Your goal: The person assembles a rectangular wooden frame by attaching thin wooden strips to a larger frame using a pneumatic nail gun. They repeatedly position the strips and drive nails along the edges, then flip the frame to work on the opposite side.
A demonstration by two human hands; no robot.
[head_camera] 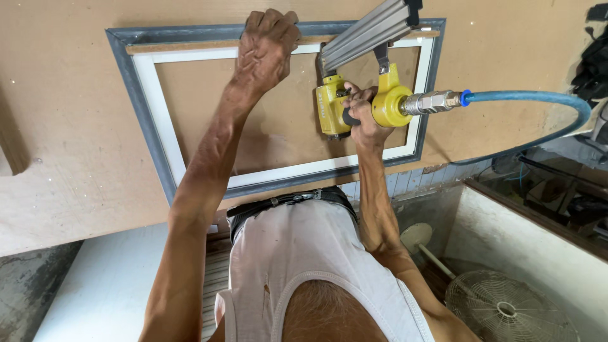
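A grey and white picture frame (152, 120) lies face down on a brown board workbench (69, 101). My left hand (266, 47) presses flat on the frame's far rail, fingers together over its edge. My right hand (362, 114) grips the handle of a yellow pneumatic nail gun (335, 104), whose grey metal magazine (370, 31) slants up to the frame's far right corner. The gun's nose stands inside the frame opening on the board.
A blue air hose (538, 98) runs from the gun's metal coupling to the right and loops back down. Below the bench edge are a white floor fan (506, 307) and a pale low wall. Dark clutter sits at the far right.
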